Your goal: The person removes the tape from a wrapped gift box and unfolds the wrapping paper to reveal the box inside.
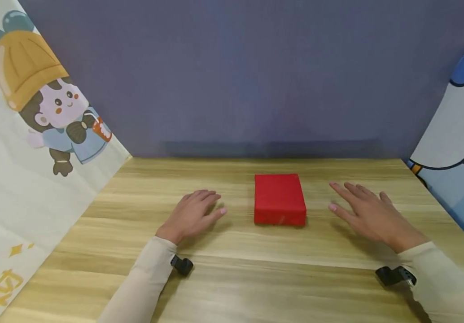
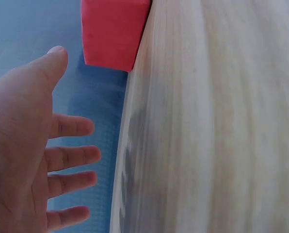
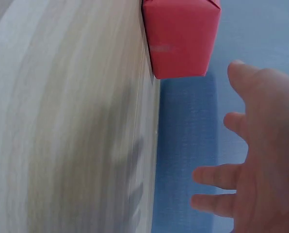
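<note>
A red box (image 1: 279,197) with a smooth wrapped surface lies flat on the wooden table, between the two hands and touched by neither. To its left, the left hand (image 1: 193,213) hovers above the tabletop, fingers extended and thumb pointing toward the box. On the other side the right hand (image 1: 371,215) is held over the table with its fingers spread. Both wrist views show bare palms; the box (image 2: 114,34) appears at the top of the left wrist view, and its near side (image 3: 180,41) at the top of the right one.
The wood-grain table (image 1: 256,278) meets a dark blue-grey panel (image 1: 248,76) at the back. White sheets with cartoon prints (image 1: 54,121) flank it left and right. A small black device (image 1: 182,264) is worn at the left wrist, another (image 1: 393,275) at the right.
</note>
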